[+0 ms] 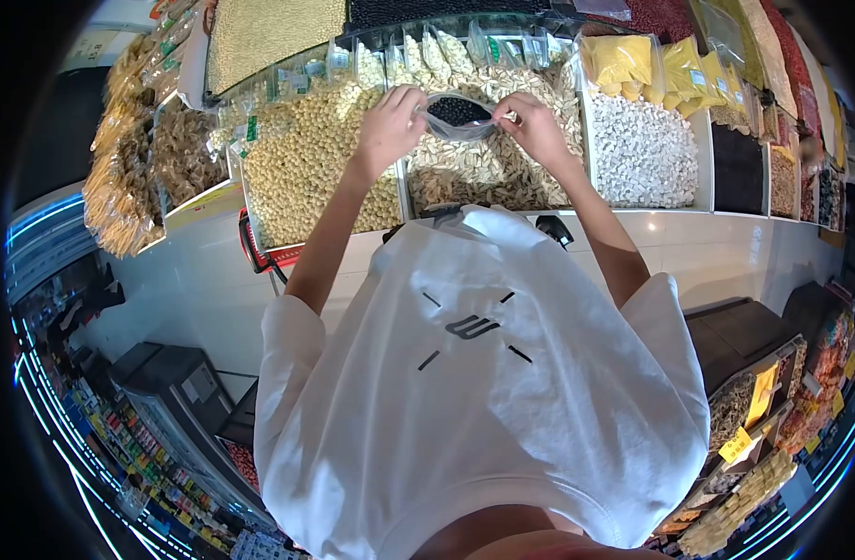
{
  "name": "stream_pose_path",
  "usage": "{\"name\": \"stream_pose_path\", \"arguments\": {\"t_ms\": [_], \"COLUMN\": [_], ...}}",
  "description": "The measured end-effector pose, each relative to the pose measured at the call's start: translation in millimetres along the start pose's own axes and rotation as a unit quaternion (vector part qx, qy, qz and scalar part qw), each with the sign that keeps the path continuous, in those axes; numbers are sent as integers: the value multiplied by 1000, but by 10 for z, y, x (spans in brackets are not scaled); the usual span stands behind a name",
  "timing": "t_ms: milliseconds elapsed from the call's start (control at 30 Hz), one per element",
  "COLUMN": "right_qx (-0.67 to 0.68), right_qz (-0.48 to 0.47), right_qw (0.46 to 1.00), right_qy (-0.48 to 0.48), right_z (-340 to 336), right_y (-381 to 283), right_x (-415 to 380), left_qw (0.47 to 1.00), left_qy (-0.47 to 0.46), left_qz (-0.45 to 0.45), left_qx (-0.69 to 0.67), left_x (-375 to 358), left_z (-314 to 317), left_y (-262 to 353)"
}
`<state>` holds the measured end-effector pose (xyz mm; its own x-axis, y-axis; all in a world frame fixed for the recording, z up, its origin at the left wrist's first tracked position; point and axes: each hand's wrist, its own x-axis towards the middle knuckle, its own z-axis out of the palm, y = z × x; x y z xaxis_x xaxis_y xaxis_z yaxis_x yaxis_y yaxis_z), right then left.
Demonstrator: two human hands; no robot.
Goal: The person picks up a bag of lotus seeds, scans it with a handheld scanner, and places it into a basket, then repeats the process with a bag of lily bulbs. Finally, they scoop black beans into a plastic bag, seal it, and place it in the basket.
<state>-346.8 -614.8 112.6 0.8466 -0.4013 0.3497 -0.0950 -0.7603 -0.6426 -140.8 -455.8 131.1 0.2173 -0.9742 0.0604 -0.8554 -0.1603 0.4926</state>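
Observation:
A clear plastic bag [458, 129] with black beans in it is held open at its mouth between my two hands. My left hand [395, 126] pinches the left edge of the bag's rim. On the other side, my right hand [532, 129] grips the right edge between thumb and fingers. Beneath the bag lies a bin of pale, flat dried slices [488, 177]. To the left of it, round cream-coloured dried pieces [320, 168] fill another bin under my left forearm.
White chunks [642, 154] fill a bin at the right, below bags of yellow grain [622, 63]. Several small filled bags [437, 56] stand behind the bins. Packaged brown goods [124, 177] hang over the left end. A red basket [283, 257] is below the counter edge.

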Motion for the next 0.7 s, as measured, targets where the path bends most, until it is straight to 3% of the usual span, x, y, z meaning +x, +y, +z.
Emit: {"name": "stream_pose_path", "arguments": {"t_ms": [67, 133, 200, 267, 433, 700], "right_qx": [97, 97, 127, 136, 167, 207], "right_qz": [123, 114, 175, 170, 163, 202], "right_qw": [988, 989, 975, 974, 969, 954], "right_qy": [1, 18, 46, 61, 82, 82], "right_z": [38, 107, 147, 168, 192, 213], "right_y": [-51, -61, -125, -122, -58, -114], "right_x": [-16, -37, -40, -54, -150, -157], "left_qw": [980, 981, 981, 990, 990, 989], "left_qy": [164, 150, 136, 60, 63, 54], "left_qz": [100, 115, 134, 119, 128, 133], "left_qx": [45, 32, 16, 57, -20, -31], "left_x": [73, 166, 209, 289, 410, 423], "left_z": [39, 135, 208, 309, 413, 438], "left_y": [281, 582, 673, 654, 570, 564]}}
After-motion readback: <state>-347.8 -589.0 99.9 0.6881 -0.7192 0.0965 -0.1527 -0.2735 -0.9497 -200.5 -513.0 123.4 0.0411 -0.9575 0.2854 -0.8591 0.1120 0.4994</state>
